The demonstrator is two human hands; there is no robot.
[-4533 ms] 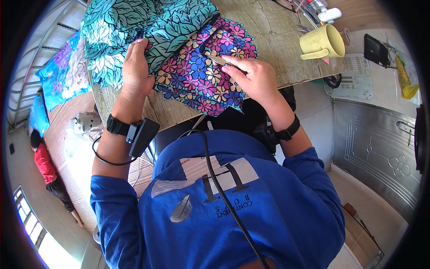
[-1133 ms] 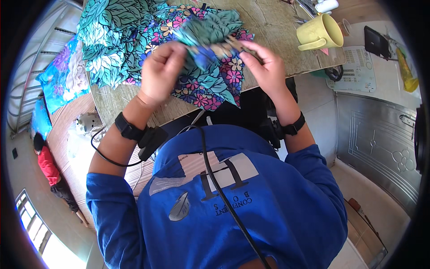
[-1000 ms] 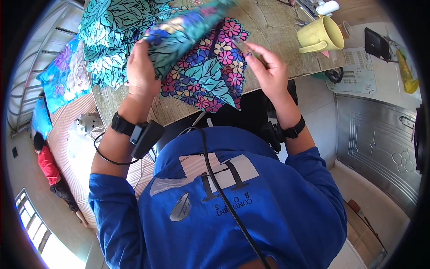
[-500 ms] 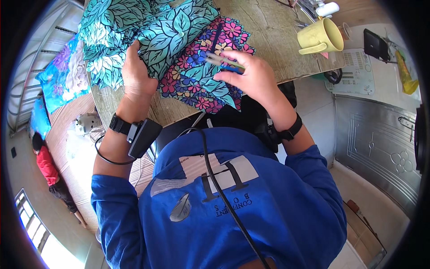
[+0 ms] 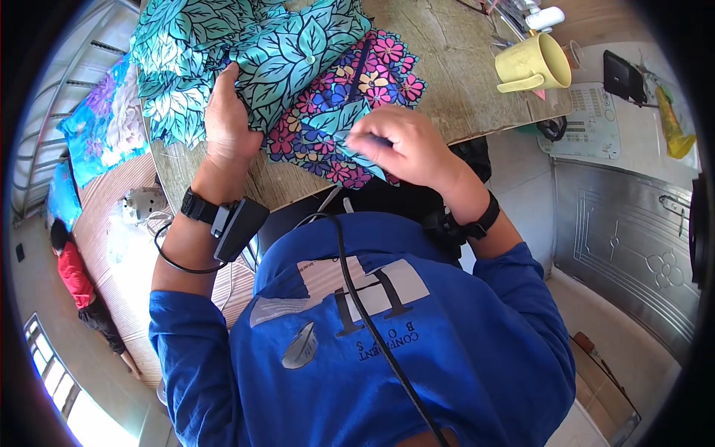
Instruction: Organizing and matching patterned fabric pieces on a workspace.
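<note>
Teal leaf-print fabric (image 5: pixel 246 59) is spread on the wooden desk (image 5: pixel 447 67), overlapping a floral-print fabric piece (image 5: pixel 342 112) near the front edge. Left hand (image 5: pixel 227 119) is laid flat, fingers extended, pressing the teal fabric. Right hand (image 5: pixel 402 145) is closed, fingertips pinched on the floral piece's near edge. Yellow mug (image 5: pixel 532 65) is seen lying well apart, at the desk's right end.

Even daylight reaches me here, shadows soft. Fisheye bending curves the table (image 5: pixel 462 89) edge; a black vignette rings the frame. Glare whitens the window (image 5: pixel 52 372) lower left. Focus is sharp centrally.
</note>
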